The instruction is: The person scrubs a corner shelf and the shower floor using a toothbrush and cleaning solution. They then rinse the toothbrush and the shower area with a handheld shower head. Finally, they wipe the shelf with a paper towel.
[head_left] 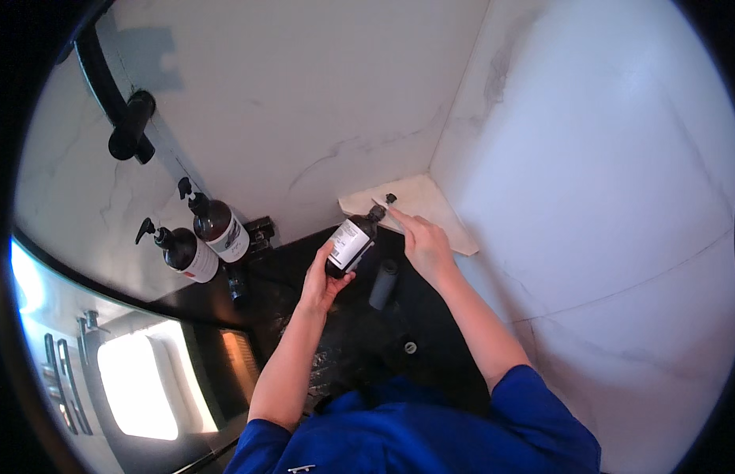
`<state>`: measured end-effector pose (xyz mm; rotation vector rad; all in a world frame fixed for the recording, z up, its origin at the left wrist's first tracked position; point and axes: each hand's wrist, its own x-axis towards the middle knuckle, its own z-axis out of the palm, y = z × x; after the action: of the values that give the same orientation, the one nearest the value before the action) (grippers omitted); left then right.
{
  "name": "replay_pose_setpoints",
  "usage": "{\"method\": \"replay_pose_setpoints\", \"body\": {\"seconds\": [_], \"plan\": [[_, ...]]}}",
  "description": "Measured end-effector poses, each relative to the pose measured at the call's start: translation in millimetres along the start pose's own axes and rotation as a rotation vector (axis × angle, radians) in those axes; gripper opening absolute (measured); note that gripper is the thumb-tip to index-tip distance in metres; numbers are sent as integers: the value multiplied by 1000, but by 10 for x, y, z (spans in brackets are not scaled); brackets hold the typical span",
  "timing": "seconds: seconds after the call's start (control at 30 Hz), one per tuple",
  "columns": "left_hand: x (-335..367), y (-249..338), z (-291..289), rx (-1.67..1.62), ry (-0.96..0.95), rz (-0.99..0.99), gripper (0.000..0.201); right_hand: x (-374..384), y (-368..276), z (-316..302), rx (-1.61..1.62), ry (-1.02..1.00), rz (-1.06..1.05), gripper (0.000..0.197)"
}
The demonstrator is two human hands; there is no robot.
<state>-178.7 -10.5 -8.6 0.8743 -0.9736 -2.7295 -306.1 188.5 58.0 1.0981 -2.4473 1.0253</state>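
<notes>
A labelled dark bottle [350,243] is held by the left hand [323,281]; near its top, the grip of the right hand [426,249] cannot be told.

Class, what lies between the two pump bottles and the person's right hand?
In the head view, a black fixture beside the pump bottles, then the dark white-labelled bottle held in the left hand.

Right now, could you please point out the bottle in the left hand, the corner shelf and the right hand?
Bottle [350,243]: head view, on its white label.
Corner shelf [434,202]: head view, on its bare top.
Right hand [427,246]: head view, on its back.
</notes>
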Motion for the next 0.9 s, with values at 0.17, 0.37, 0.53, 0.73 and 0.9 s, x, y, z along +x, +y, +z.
{"method": "replay_pose_setpoints", "body": {"seconds": [0.17,0.37,0.53,0.73,0.9], "plan": [[2,25,-101,49,-2,26,52,-89,-103,-50,-18,-39,29,43],[-115,14,75,219,61,257,48,-10,15,-57,-5,-47,11,45],[-131,-69,27,527,-51,722,56,-188,40,-108,15,-43,38,42],[-386,6,232,1033,68,1095,70,-67,48,-187,-7,-115,76,37],[-456,-61,276,1166,108,1206,74,-95,36,-206,71,-91,103,36]]}}
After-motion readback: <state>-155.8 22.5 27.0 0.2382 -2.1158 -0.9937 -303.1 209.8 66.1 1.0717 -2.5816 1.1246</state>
